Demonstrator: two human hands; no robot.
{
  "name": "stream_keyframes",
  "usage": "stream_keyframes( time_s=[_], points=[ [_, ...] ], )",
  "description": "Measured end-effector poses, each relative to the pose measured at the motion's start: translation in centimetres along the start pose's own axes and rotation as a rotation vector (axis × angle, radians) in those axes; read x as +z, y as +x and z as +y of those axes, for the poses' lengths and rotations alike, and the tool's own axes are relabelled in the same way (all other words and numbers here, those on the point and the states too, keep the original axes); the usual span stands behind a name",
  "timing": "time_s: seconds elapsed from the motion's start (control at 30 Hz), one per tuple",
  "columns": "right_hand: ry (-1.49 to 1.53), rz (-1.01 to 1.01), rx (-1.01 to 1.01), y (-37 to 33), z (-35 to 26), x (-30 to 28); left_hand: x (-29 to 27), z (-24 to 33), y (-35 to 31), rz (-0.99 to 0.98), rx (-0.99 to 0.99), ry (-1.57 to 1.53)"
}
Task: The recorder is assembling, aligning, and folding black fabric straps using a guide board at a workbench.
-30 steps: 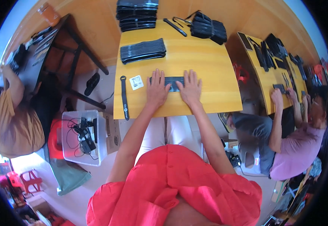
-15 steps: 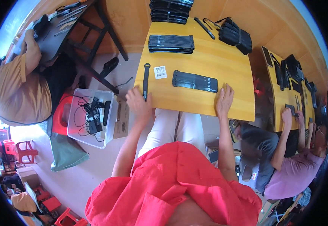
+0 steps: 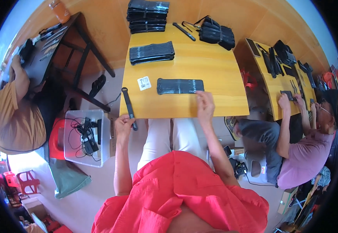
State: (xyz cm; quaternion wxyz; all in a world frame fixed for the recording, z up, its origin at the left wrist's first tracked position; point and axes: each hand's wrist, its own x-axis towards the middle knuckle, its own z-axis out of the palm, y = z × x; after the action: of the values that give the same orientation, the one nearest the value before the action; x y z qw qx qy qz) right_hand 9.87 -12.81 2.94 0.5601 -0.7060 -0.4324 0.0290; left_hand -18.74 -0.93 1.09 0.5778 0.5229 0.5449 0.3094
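Observation:
My left hand is closed at the table's near left edge. Thumb and fingers pinch the lower part of a black strap with a ring-shaped loop at its far end. The strap's near end juts past the edge. To the right, a flat pile of black straps lies crosswise, with a row of light marks near its right end. At that end is my right hand, its fingers bent and drawn together. Its fingertips meet the pile's near right corner; what they pinch, if anything, is hidden. A white printed label lies between strap and pile.
Farther back are a strap stack, a taller banded stack, a loose strap and a black bundle. A clear plastic bin with cables stands at left. People sit at tables on both sides.
My left hand has taken hold of the single strap and drawn it partly over the table's edge. My right hand has moved left to the strap pile. The whole view has shifted.

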Motion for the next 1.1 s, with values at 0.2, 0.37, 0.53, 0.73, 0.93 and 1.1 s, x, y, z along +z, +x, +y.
stream_keyframes(
  time_s=[0.2,0.37,0.53,0.73,0.93,1.1],
  points=[
    [0.198,-0.575,-0.212,-3.6,-11.1,2.7,3.0,4.4,-4.5,-0.198,-0.143,-0.478],
    [0.088,-0.488,-0.498,-4.8,-10.8,3.8,4.2,4.9,-4.8,-0.239,-0.104,-0.517],
    [0.170,-0.360,-0.325,-4.9,-10.7,3.6,4.1,6.9,-5.8,-0.280,-0.167,-0.720],
    [0.732,-0.405,0.389,-4.3,-10.1,3.3,6.2,6.5,-8.7,-0.161,0.141,-0.467],
    [0.840,-0.475,0.388,-3.9,-11.5,2.8,6.2,6.9,-9.2,-0.080,0.266,-0.402],
    [0.849,-0.533,0.252,-3.2,-13.1,1.6,5.6,9.3,-10.6,-0.061,0.318,-0.386]
  ],
)
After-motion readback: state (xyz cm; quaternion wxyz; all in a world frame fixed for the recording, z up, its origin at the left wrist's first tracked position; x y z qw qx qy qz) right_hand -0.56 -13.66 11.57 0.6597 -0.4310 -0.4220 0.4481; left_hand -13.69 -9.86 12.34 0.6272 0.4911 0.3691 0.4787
